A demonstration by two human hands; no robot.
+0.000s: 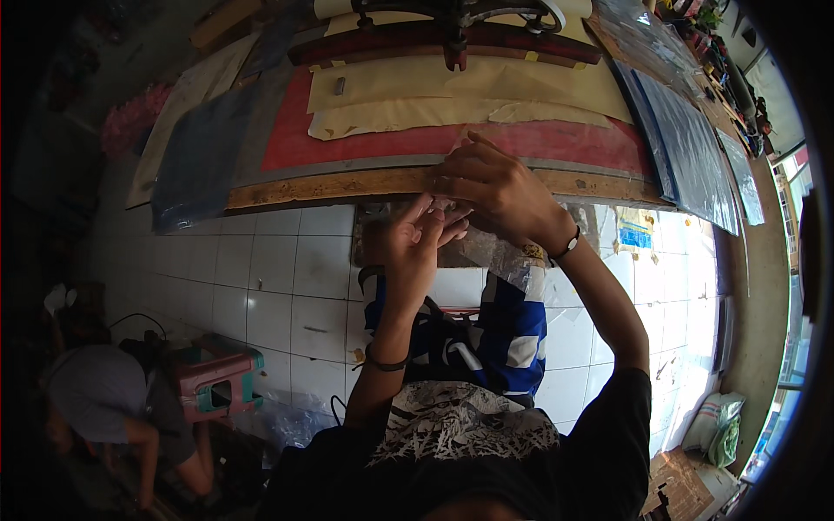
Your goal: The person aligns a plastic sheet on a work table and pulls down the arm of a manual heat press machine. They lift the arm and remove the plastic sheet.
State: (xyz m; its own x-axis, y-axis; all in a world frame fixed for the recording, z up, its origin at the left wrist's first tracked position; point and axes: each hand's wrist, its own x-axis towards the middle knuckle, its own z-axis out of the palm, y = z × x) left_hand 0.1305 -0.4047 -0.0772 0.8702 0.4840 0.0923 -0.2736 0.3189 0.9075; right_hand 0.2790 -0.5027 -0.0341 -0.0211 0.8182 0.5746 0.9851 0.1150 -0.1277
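Note:
Both my hands meet at the wooden front edge point(339, 185) of the worktable. My left hand point(412, 247) is turned partly palm up, its fingers bent toward the other hand. My right hand point(497, 184) comes in from the right with curled fingers, over the table's edge. The fingertips come together at something small, maybe clear, that I cannot make out. Just beyond lies a red sheet point(287, 143), partly covered by yellowish sheets point(391, 91). A small metallic piece point(340, 86) rests on the yellowish sheets.
A dark metal press with a red-brown bar point(391, 48) spans the table's far side. Clear plastic sheets point(686, 130) lie at the right, a bluish sheet point(200, 148) at the left. At lower left, a person point(104, 391) bends beside a red-and-green stool point(217, 378).

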